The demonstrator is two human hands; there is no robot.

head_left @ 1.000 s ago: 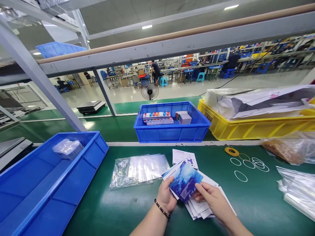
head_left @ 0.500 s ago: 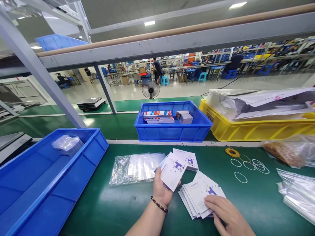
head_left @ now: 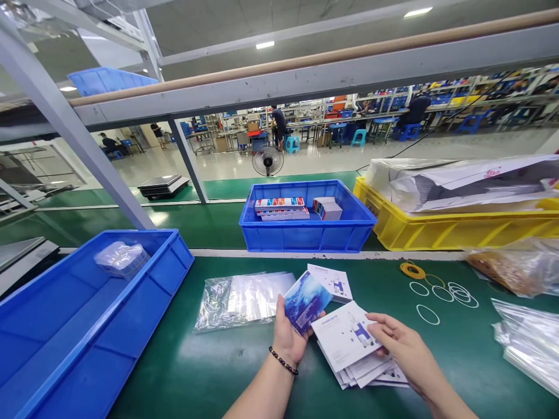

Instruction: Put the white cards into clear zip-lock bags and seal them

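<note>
My left hand [head_left: 287, 337], with a bead bracelet at the wrist, grips a small stack of cards [head_left: 305, 299] whose blue printed side faces me. My right hand [head_left: 404, 348] pinches a white card [head_left: 345, 336] by its right edge, just above a fanned pile of white cards [head_left: 371, 372] on the green mat. Another small stack of white cards [head_left: 334, 283] lies flat behind the held ones. A bundle of clear plastic sleeves [head_left: 244, 298] rests to the left of my left hand.
A big blue bin [head_left: 144, 302] at the left holds a clear bag. A smaller blue bin [head_left: 305, 235] with boxes and a yellow bin [head_left: 458, 230] stand behind the mat. Rubber bands [head_left: 441, 294] and plastic bags [head_left: 524, 337] lie to the right.
The stack in my left hand has turned from its white face to its blue face. My right hand has lifted one white card off the fanned pile.
</note>
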